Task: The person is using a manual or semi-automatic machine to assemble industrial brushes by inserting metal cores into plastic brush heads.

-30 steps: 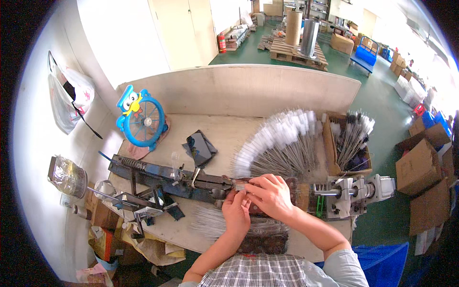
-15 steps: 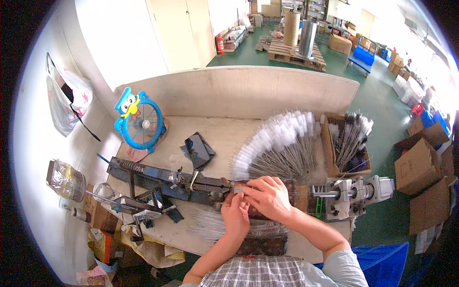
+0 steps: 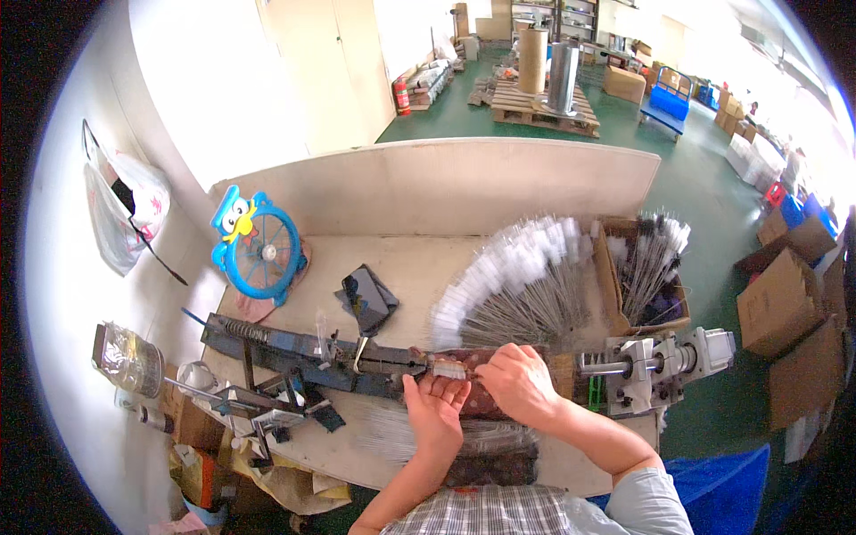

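Observation:
A small tuft of white bristles (image 3: 448, 370) sits at the right end of a long dark metal fixture (image 3: 379, 358). Just below it is my left hand (image 3: 435, 417), palm turned up, thumb and fingers apart, with the fingertips close under the bristles. My right hand (image 3: 520, 385) is to the right of the tuft, its fingers pinched together; whatever is between them is too small to make out. Farther right, a metal shaft (image 3: 606, 367) points toward my hands from a clamped spindle unit (image 3: 655, 361). Beneath my hands, a dark reddish-brown surface is partly covered.
Behind my hands fans a pile of white-tipped wire brushes (image 3: 526, 281); a cardboard box (image 3: 615, 290) beside it holds more. Loose thin wires (image 3: 499, 437) lie at the near edge. A blue toy-like fan (image 3: 263, 250) and a dark phone-like object (image 3: 366, 294) are at the left.
My right hand has moved right, away from the left one. My left hand has unfolded palm up, so the white bristles show more. The whole view has shifted slightly.

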`<move>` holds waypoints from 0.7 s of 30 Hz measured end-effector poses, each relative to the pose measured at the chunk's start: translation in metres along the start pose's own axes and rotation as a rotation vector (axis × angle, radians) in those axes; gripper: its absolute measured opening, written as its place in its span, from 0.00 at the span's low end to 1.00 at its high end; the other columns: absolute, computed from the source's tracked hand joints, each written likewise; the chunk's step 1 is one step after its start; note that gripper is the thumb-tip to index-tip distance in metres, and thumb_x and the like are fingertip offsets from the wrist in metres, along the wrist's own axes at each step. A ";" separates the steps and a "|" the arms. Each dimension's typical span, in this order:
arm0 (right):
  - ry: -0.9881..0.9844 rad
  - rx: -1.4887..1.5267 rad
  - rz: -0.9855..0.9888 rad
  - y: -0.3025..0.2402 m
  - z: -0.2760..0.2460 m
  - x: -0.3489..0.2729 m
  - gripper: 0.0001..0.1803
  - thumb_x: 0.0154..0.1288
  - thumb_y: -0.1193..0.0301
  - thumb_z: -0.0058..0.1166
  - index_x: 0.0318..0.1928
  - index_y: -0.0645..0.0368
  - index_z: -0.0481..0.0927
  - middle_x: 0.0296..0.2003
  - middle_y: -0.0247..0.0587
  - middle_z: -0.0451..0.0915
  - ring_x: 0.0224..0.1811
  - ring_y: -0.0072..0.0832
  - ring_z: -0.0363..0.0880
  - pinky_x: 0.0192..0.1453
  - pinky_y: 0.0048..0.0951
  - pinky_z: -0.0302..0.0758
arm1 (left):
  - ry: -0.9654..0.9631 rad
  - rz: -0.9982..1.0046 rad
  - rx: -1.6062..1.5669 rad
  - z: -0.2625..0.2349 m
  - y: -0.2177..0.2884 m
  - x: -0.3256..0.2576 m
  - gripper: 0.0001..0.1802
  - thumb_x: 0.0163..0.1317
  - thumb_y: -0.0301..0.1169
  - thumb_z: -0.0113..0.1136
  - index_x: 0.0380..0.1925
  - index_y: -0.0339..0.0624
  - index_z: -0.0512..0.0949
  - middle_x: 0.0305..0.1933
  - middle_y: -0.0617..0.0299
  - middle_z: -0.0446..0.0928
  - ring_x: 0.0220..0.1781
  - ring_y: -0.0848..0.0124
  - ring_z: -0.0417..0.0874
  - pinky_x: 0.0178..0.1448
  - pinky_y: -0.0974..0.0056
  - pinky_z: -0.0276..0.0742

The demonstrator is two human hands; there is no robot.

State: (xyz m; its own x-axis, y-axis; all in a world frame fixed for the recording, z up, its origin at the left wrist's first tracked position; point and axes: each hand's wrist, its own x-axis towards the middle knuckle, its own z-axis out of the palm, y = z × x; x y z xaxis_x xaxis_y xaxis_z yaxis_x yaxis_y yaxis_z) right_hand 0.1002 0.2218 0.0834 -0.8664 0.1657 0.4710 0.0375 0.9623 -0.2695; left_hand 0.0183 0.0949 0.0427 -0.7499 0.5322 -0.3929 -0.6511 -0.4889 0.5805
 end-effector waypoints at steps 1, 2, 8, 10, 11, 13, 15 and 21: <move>-0.020 0.006 -0.006 -0.002 0.000 -0.002 0.05 0.47 0.71 0.54 0.28 0.54 0.78 0.27 0.32 0.75 0.39 0.32 0.73 0.44 0.34 0.68 | -0.011 -0.008 0.016 0.000 0.001 -0.002 0.33 0.65 0.59 0.33 0.49 0.39 0.67 0.50 0.54 0.72 0.47 0.63 0.74 0.55 0.57 0.68; -0.040 0.013 -0.009 -0.003 -0.001 -0.004 0.03 0.46 0.72 0.52 0.26 0.54 0.76 0.26 0.34 0.74 0.40 0.32 0.72 0.44 0.34 0.67 | -0.020 -0.018 0.033 0.000 0.001 -0.004 0.35 0.65 0.60 0.33 0.52 0.38 0.65 0.52 0.54 0.71 0.48 0.63 0.74 0.56 0.57 0.67; 0.027 0.067 -0.015 0.002 -0.009 -0.007 0.08 0.49 0.71 0.56 0.33 0.56 0.80 0.30 0.34 0.77 0.40 0.32 0.74 0.45 0.33 0.69 | -0.081 0.009 0.209 -0.001 -0.001 -0.009 0.37 0.65 0.60 0.33 0.56 0.37 0.64 0.57 0.54 0.68 0.53 0.64 0.73 0.58 0.59 0.65; 0.068 0.119 -0.006 0.000 -0.017 -0.009 0.09 0.49 0.72 0.56 0.34 0.55 0.80 0.32 0.34 0.78 0.41 0.32 0.74 0.45 0.33 0.70 | -0.089 -0.021 0.253 -0.001 -0.002 -0.012 0.32 0.67 0.54 0.37 0.56 0.38 0.64 0.58 0.55 0.68 0.54 0.65 0.73 0.58 0.60 0.65; 0.083 0.179 0.010 -0.003 -0.020 -0.010 0.10 0.48 0.72 0.55 0.34 0.56 0.79 0.32 0.35 0.78 0.41 0.33 0.74 0.44 0.33 0.70 | -0.100 -0.024 0.278 -0.005 -0.002 -0.016 0.27 0.68 0.49 0.40 0.56 0.38 0.64 0.59 0.55 0.68 0.55 0.65 0.73 0.58 0.60 0.65; 0.095 0.247 -0.003 0.000 -0.021 -0.022 0.13 0.46 0.73 0.53 0.37 0.57 0.76 0.29 0.36 0.76 0.35 0.35 0.76 0.38 0.35 0.74 | -0.118 -0.058 0.353 -0.012 0.003 -0.025 0.26 0.67 0.45 0.44 0.57 0.38 0.63 0.59 0.55 0.68 0.56 0.65 0.73 0.57 0.61 0.66; 0.024 0.259 0.046 0.006 -0.022 -0.043 0.12 0.47 0.74 0.53 0.37 0.57 0.76 0.27 0.36 0.76 0.32 0.35 0.77 0.35 0.35 0.74 | -0.132 -0.111 0.425 -0.025 0.019 -0.027 0.24 0.64 0.36 0.51 0.57 0.37 0.64 0.57 0.53 0.71 0.55 0.66 0.74 0.52 0.63 0.69; -0.208 0.205 0.207 0.016 -0.013 -0.092 0.06 0.54 0.72 0.52 0.34 0.56 0.76 0.24 0.39 0.74 0.30 0.38 0.79 0.30 0.38 0.76 | 0.415 0.207 0.165 -0.164 0.094 -0.017 0.17 0.60 0.44 0.56 0.39 0.41 0.76 0.34 0.64 0.77 0.30 0.75 0.75 0.36 0.68 0.72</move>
State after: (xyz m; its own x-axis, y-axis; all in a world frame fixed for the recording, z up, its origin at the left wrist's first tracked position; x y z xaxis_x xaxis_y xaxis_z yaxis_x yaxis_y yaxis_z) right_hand 0.1875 0.2251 0.0468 -0.9346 0.2846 0.2134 0.1404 0.8463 -0.5138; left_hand -0.0491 -0.0735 -0.0125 -0.8669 0.0982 -0.4887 -0.4811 -0.4212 0.7689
